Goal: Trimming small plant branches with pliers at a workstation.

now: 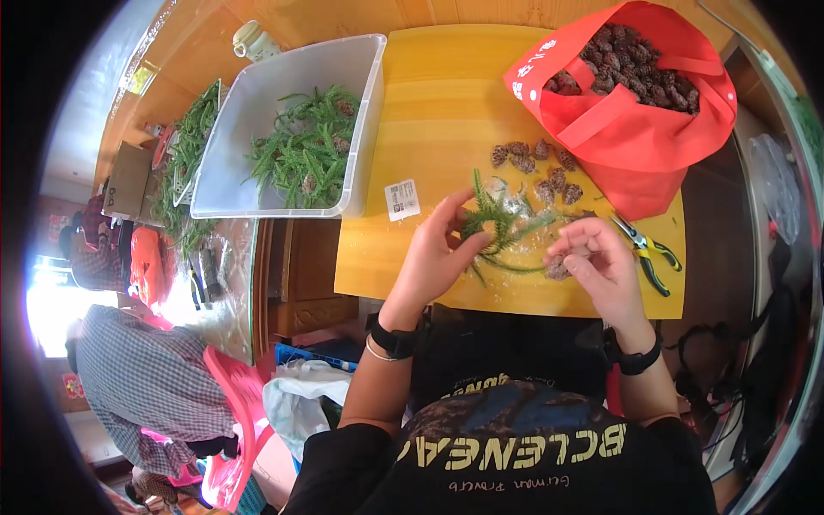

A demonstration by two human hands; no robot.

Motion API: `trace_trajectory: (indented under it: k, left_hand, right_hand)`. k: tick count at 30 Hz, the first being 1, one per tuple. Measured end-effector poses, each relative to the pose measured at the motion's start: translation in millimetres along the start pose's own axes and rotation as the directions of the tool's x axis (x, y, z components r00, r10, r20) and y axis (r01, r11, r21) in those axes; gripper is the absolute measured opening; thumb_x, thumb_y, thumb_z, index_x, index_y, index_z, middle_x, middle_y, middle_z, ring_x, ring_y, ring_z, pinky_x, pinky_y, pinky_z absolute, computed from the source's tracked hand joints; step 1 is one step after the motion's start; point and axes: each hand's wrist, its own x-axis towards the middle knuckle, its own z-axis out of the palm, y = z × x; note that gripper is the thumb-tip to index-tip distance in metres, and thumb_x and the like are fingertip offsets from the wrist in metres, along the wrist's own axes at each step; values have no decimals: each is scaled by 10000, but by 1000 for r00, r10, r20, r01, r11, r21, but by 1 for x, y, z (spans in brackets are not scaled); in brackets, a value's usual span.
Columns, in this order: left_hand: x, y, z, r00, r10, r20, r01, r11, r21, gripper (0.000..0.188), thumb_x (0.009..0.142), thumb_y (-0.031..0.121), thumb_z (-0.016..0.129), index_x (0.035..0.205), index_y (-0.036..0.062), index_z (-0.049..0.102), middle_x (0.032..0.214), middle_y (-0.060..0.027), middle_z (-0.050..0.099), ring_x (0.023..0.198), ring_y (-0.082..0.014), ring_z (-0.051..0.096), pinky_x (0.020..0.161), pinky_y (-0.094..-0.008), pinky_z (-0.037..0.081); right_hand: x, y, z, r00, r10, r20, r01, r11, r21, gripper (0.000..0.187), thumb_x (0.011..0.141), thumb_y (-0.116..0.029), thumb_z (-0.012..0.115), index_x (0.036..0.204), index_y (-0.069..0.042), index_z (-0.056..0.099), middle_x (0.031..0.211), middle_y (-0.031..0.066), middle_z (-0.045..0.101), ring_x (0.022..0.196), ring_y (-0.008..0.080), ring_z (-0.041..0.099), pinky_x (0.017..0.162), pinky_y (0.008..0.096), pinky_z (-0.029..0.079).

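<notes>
My left hand (439, 256) is closed, thumb and fingers pinching a green artificial pine sprig (489, 216) above the yellow board. From the sprig, a thin stem curves right toward my other hand. A brown pine cone (558, 269) is gripped in the fingertips of my right hand (603, 268), close to the end of that stem. I cannot tell whether stem and cone touch. Just beyond the hands lie several loose pine cones (556, 180) and whitish crumbs. Yellow-and-black pliers (654, 268) rest to the right of my right hand.
A red bag (635, 150) full of pine cones stands at the far right. At the left, a clear plastic bin (225, 176) holds finished-looking green sprigs with cones. A white label (402, 199) lies on the yellow board (446, 77). Another person (154, 369) sits by a pink chair (240, 412).
</notes>
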Motion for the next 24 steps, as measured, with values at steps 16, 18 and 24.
trace_trajectory:
  k: [16,18,24]
  left_hand:
    - [-21,22,29,978,192,-82,-204,791,-577,307,793,-24,626,1067,16,491,1017,-33,523,942,-99,524,801,-225,414]
    - [-26,24,30,960,260,-105,-274,790,-548,310,786,-9,636,1067,18,506,1073,-52,516,979,-113,509,823,-237,401]
    - [-29,39,27,888,458,-43,-454,854,-253,274,811,86,597,1074,16,561,1234,-142,454,1088,-201,459,882,-308,382]
  right_hand:
    - [-6,-28,23,933,-328,145,358,829,-429,96,826,-75,619,883,-5,584,985,200,635,843,226,633,704,309,496]
    - [-8,-29,20,933,-318,169,360,835,-416,96,835,-83,614,879,-3,582,968,186,626,841,214,629,700,299,495]
    - [-12,-25,19,960,-244,133,267,943,-198,105,856,-84,599,883,13,568,929,138,585,767,159,611,676,256,487]
